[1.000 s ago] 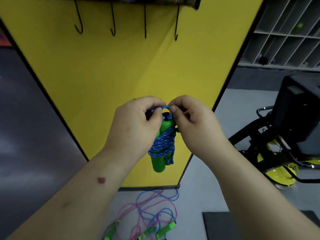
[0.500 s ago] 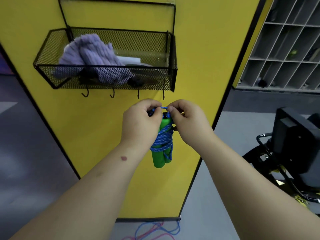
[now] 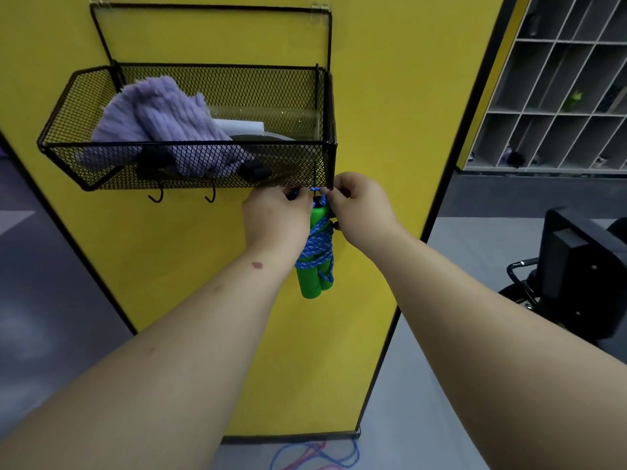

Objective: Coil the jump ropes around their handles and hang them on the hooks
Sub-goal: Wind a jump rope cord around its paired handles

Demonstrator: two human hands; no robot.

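A blue jump rope [image 3: 317, 249] is coiled around its two green handles [image 3: 310, 283] and hangs upright between my hands. My left hand [image 3: 274, 218] and my right hand [image 3: 361, 208] each pinch the rope's short top loop, stretched right under the right end of the black wire basket [image 3: 190, 179]. Two bare black hooks [image 3: 156, 196] [image 3: 210, 196] hang below the basket to the left. The hooks behind my hands are hidden. More blue and pink rope [image 3: 315, 457] lies on the floor at the panel's foot.
The basket is fixed to a yellow panel [image 3: 390, 96] and holds a purple towel [image 3: 163, 123] and dark items. Grey cubby shelves [image 3: 556, 96] stand at the back right. A black machine [image 3: 583, 266] stands on the floor to the right.
Both hands have raised the coiled rope from chest height up to the basket's underside. The view has tilted up, so the floor ropes are mostly out of frame.
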